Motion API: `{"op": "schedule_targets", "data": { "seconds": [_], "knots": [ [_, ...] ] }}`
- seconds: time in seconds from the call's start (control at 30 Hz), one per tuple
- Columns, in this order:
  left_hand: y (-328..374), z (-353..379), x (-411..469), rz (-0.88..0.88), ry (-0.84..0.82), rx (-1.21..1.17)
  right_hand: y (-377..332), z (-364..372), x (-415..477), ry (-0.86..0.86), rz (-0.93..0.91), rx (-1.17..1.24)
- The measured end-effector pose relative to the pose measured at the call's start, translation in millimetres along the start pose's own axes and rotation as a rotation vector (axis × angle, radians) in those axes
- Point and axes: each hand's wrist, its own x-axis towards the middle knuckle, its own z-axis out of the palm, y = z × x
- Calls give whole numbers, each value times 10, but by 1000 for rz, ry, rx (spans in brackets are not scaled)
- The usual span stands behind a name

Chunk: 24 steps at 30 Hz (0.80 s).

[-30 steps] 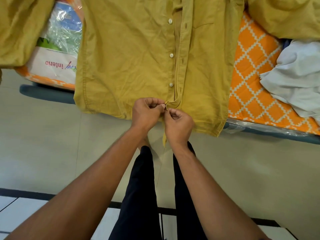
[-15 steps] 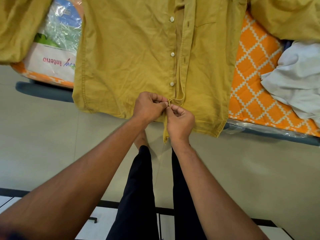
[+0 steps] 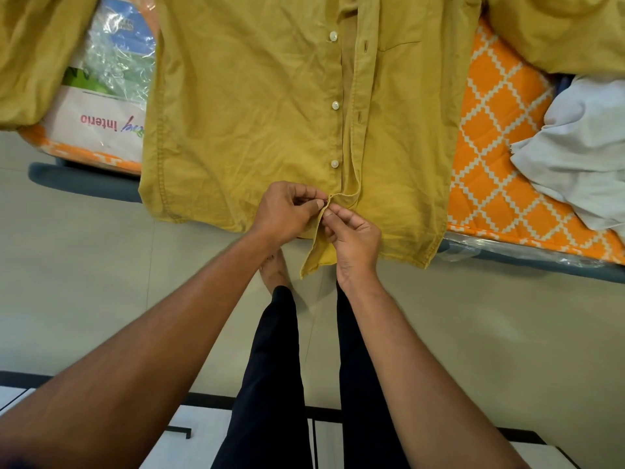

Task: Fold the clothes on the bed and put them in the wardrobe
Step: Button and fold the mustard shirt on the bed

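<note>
Both hands, left hand (image 3: 287,211) & right hand (image 3: 353,238), pinch crumpled mustard cotton shirt (image 3: 243,96) at hem placket.

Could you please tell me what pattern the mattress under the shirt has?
The mattress is orange with a white diamond lattice, clearest in the head view.

"interio" — inverted, on plastic-wrapped package (image 3: 101,106)

bright even light, sharp, wide-angle edge bending
</note>
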Motion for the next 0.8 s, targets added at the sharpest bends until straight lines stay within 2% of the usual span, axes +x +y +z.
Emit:
{"op": "schedule_targets", "data": {
  "seconds": [0.2, 0.3, 0.4, 0.5, 0.6, 0.8],
  "knots": [
    [-30, -16, -1, 38, 2, 69, 2, 78, 1, 93, -114, -85],
    [-25, -11, -44, 172, -8, 184, 22, 82, 13, 111, -210, -176],
    [1, 17, -40, 250, 75, 330, 30, 127, -6, 104, -301, -288],
    [13, 56, -24, 225, 139, 342, 67, 191, -49, 163, -315, -260],
    [27, 83, -43, 127, 174, 246, 122, 201, -102, 198, -324, -264],
    [-38, 165, -111, -46, 245, 55, 183, 151, -148, 172, -400, -360]
  ]
}}
